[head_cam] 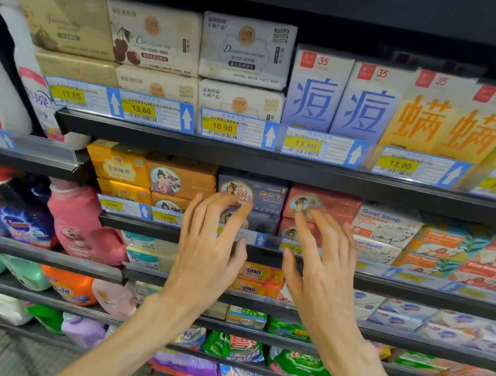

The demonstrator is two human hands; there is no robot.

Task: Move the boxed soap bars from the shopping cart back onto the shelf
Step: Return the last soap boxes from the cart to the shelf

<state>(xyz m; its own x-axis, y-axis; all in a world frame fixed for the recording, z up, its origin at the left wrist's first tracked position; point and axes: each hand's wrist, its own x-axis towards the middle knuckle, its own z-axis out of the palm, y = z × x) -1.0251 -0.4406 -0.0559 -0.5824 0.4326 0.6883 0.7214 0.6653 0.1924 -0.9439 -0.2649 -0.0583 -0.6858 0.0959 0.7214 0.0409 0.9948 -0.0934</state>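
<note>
While both my hands reach up toward the second shelf (262, 251), neither has hold of anything. My left hand (209, 247) is spread with straight fingers, the fingertips (245, 207) lying over the front of the dark blue boxed soap bars (266, 196), which sit at about one o'clock from that palm; I cannot tell whether the tips actually touch the box. My right hand (322, 272) is likewise spread wide, its fingers pointing to eleven o'clock, the tips in front of the red boxed soap bars (329, 203) stacked just right of the blue ones. At nine o'clock from the left hand stand orange soap boxes (187, 177), and at three o'clock from the right hand lie the Goat Soap boxes (384, 225). Price tags (125, 207) run along the shelf edge beneath my fingers. No cart shows from here.
</note>
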